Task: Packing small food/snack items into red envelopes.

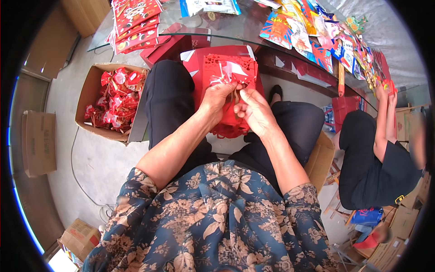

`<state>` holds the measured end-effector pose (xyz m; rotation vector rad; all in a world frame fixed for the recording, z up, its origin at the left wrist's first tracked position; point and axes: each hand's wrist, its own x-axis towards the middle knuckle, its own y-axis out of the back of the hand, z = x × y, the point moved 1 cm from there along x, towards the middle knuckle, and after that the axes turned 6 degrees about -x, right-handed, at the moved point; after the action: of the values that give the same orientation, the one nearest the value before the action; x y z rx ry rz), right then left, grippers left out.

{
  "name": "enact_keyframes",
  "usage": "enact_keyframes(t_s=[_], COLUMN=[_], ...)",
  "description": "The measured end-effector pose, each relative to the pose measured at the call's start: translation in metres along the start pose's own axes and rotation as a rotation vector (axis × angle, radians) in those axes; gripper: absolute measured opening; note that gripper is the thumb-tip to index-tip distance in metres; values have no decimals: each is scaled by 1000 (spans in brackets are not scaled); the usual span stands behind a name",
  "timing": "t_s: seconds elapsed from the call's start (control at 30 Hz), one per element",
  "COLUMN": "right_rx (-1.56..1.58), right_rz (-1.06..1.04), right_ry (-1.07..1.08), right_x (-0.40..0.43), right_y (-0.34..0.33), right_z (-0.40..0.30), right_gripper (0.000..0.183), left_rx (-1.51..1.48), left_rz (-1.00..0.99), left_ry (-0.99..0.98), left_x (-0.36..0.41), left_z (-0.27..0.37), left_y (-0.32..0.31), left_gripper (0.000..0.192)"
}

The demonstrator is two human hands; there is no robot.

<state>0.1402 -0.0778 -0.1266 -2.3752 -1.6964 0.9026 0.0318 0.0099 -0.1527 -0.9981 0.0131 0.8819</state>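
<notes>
Between my knees is a red paper or plastic bag (pixel 232 124), gathered at its neck, with a flared top cut with small hearts. My left hand (pixel 217 98) pinches the neck beneath the flare. A thin brown tie strip (pixel 235 98) hangs there between both hands. My right hand (pixel 255 110) is close against the strip with curled fingers; whether it grips the strip is hard to see. Behind the bag stands a red box (pixel 194 81) with white-lined corners. To the left, an open cardboard carton (pixel 83 110) holds several tied red packets (pixel 119 98).
A glass table (pixel 234 25) runs across the front. On it lie a stack of red printed bags (pixel 136 25) and many snack packets (pixel 278 29). At right a seated co-worker (pixel 377 170) reaches onto the table. A cable (pixel 72 163) crosses the floor; another carton (pixel 39 144) stands far left.
</notes>
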Motion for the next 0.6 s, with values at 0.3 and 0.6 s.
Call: enact_keyframes(t_s=[0.3, 0.6], right_rx=[-108, -529], right_rz=[-138, -23], right_ry=[75, -102], right_x=[-6, -23], right_y=[-14, 9], right_z=[31, 4], right_gripper=[23, 24], left_rx=[-44, 72], left_rz=[75, -178], left_ry=[122, 106], left_x=[-15, -15], left_z=[13, 16], left_y=[-6, -4], left_gripper=[24, 16])
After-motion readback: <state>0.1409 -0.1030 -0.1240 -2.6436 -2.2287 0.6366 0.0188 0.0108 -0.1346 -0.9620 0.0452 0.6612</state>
